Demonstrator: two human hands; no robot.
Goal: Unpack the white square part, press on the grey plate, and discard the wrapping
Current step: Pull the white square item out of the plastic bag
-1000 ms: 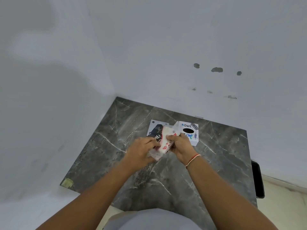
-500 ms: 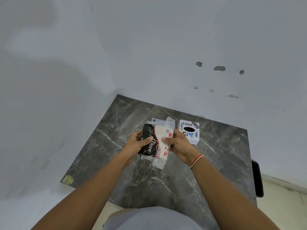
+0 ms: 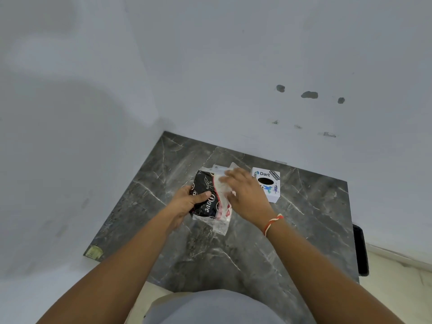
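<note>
Pale walls meet in a corner behind our dark marble tabletop, the largest thing before us. Near its far edge, toward the right, stands a white box with stickers. Just left of it we hold a clear plastic wrapping above the tabletop's middle, with a black printed piece inside. Our left hand grips the black piece, thumb across its front. Our right hand lies on the wrapping, fingers loosely spread near its top. A red thread band circles that wrist.
</note>
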